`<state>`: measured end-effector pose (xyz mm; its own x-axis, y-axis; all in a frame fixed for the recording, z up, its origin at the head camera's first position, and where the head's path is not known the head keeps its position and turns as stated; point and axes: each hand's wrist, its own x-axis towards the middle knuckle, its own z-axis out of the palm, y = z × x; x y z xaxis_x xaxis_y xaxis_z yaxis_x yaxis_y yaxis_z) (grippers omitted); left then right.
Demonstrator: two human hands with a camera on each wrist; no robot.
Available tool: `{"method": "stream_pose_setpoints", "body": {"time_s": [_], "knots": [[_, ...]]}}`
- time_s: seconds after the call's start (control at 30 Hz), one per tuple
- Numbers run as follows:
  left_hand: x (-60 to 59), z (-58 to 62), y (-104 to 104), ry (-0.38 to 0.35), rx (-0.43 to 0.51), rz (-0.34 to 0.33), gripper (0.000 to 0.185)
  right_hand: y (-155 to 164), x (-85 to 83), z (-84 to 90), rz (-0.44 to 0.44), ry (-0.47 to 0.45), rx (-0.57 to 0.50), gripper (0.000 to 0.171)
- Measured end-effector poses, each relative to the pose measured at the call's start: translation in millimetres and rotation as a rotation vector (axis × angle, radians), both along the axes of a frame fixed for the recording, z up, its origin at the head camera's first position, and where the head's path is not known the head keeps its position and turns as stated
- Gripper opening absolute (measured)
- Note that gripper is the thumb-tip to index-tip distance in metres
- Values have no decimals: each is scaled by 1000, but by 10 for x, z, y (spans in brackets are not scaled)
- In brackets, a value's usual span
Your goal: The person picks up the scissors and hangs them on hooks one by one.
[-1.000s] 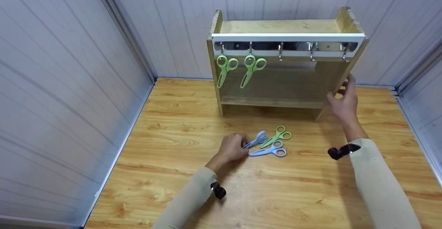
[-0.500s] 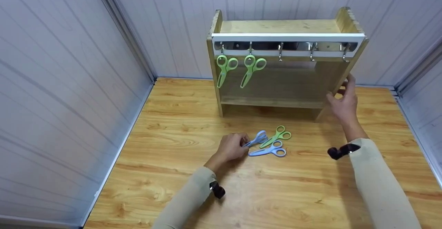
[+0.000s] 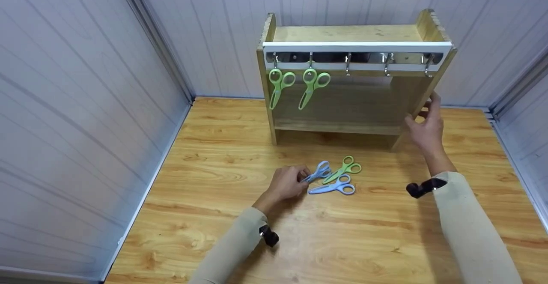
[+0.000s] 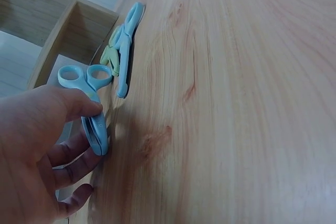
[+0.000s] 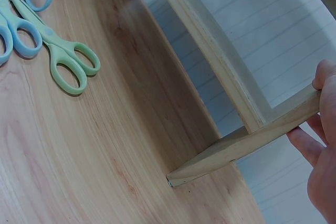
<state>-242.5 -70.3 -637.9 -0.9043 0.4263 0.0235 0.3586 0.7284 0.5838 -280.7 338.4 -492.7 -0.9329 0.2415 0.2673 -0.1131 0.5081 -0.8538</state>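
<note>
My left hand [image 3: 287, 183] pinches a pair of blue scissors [image 4: 86, 85] by the blade end, thumb on top and fingers beneath, the handle loops pointing away from the palm. Beside it on the table lie a second pair of blue scissors [image 3: 338, 186] and a pair of green scissors [image 3: 347, 166], overlapping each other. My right hand [image 3: 427, 126] grips the right side panel of a wooden shelf [image 5: 247, 142], thumb at the front edge and fingers around the outer side. Two green scissors [image 3: 281, 88] hang by a loop from the two leftmost hooks of the shelf's rail.
A white-backed metal hook rail [image 3: 357, 57] runs across the shelf's upper front; its three right hooks carry nothing. The shelf stands near the back wall [image 3: 231, 35] on a wood-grain table [image 3: 205, 155]. A panelled wall [image 3: 85, 117] closes the left side.
The blue scissors in my left hand have tilted slightly, their handle loops rising a little. My right hand stays on the shelf.
</note>
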Motion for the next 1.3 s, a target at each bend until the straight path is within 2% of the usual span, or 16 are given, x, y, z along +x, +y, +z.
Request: {"method": "stream_pose_setpoints", "body": {"time_s": [0.23, 0.37, 0.47, 0.7, 0.83, 1.03, 1.3], "knots": [[-5, 3, -11, -18, 10, 2, 15, 10, -5, -14, 0, 11, 5, 83], [2, 52, -17, -44, 30, 9, 15, 16, -9, -26, -1, 15, 8, 84], [33, 124, -19, -53, 40, 13, 14, 16, -9, -28, -4, 13, 7, 84], [244, 600, 10, -80, 63, 24, 14, 17, -27, -52, -5, 14, -10, 85], [272, 684, 28, -93, 50, 50, 16, 21, -20, -41, 4, 8, 1, 85], [248, 737, 21, -96, 67, 70, 17, 6, 3, -14, 11, 7, 2, 85], [208, 836, 9, -81, 102, 49, 16, 15, 21, 3, 24, -19, -18, 85]]}}
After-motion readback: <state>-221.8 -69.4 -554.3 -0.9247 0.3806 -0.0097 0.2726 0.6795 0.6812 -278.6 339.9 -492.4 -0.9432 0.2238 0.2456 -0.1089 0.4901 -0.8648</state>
